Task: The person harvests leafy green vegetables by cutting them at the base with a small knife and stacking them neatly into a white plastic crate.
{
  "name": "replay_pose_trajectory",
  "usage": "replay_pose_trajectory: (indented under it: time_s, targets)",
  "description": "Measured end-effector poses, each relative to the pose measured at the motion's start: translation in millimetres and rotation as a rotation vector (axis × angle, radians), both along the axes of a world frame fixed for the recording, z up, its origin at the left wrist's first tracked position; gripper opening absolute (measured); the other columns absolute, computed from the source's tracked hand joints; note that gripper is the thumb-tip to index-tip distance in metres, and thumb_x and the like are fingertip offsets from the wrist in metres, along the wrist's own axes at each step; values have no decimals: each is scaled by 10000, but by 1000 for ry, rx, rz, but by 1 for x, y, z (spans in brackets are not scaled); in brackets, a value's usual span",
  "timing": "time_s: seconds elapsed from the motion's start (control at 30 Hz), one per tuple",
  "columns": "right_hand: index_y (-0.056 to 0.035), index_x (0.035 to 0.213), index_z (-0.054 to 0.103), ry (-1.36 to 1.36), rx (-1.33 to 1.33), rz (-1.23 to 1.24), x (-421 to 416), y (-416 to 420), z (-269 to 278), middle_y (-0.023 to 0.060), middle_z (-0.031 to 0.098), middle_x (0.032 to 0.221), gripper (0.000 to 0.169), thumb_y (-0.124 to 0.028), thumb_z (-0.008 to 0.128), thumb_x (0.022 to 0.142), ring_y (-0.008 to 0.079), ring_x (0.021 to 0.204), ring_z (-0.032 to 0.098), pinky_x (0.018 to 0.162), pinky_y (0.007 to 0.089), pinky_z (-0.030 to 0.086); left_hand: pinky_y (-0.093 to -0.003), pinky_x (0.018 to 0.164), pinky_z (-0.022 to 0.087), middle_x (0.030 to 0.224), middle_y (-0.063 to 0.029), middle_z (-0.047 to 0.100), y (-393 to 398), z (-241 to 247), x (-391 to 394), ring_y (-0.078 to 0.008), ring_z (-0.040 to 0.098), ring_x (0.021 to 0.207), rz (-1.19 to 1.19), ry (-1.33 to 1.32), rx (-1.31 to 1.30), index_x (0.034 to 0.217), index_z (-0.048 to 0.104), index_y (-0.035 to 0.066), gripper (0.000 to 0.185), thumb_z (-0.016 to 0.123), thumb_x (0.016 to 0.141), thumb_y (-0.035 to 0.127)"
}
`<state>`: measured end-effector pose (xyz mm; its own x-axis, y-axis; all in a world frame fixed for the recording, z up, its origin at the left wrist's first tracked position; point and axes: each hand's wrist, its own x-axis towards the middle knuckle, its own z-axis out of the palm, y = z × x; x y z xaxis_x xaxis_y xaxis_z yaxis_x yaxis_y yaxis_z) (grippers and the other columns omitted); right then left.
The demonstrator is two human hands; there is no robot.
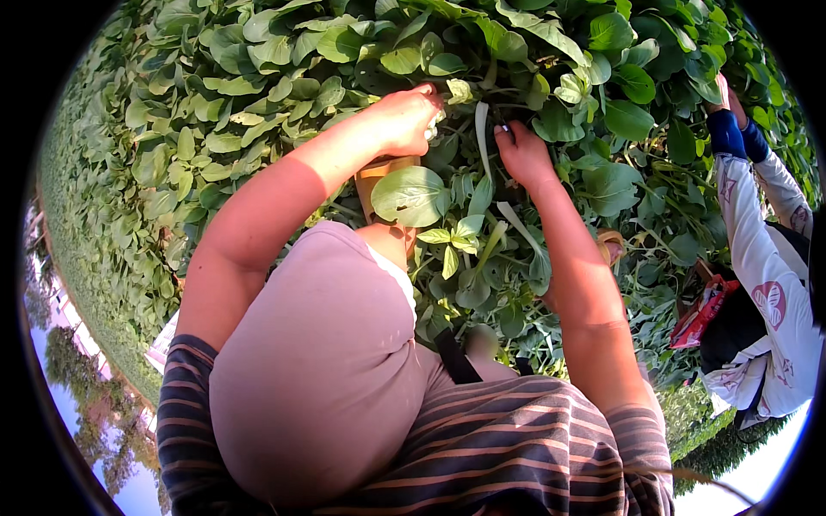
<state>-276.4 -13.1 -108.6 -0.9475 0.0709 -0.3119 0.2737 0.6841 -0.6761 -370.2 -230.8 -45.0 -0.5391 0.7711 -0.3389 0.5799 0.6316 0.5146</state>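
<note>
My left hand (408, 122) is curled shut on pale green leafy stems (433, 126) in front of me, near the top middle of the view. To its right, my right hand (524, 151) reaches down among the greens, with a small dark object (506, 132) at its fingers that I cannot identify. A long white leaf stalk (483, 132) stands between the two hands. Below them, a large round leaf with small holes (408, 196) lies over my lower leg. Cut or loose leaves with pale stalks (519, 226) lie by my right forearm.
Dense leafy green vegetable plants (258, 84) spread ahead and to the left. At the right, another person in a white patterned top (752, 226) reaches into the plants with both hands (726, 97). A red printed plastic bag (705, 311) is near that person. My bent knee (316, 335) rises between my arms.
</note>
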Motion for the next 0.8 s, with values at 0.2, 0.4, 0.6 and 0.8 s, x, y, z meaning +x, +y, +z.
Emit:
replay_pose_trajectory:
  time_s: [0.2,0.4,0.6,0.8]
  targets:
    - [-3,898,536,-80,-129,-42,4,-2,11,211,591,800,319,-320,514,865,409,789,556,691,428,443,-407,755,500,1045,-206,547,-8,10,8,-361,583,905,0,-67,-84,952,554,-14,343,603,617,38]
    - [-24,958,521,30,-88,-130,-14,-19,41,188,620,891,331,-340,508,865,387,846,584,754,430,462,-394,808,473,1024,-168,529,11,65,11,-346,552,933,123,-81,141,1119,457,4,503,624,647,45]
    - [-35,866,549,-65,208,240,-47,-48,39,188,624,767,301,-324,466,867,390,727,601,626,468,483,-394,760,487,950,-173,571,22,53,-22,-346,586,860,149,213,2,984,513,-15,292,588,713,67]
    - [-57,874,569,-97,260,310,-48,-48,44,166,636,792,287,-325,467,860,365,718,614,649,446,497,-393,829,474,1071,-213,571,-2,26,-44,-346,561,995,316,-49,-198,1157,490,5,523,605,656,104]
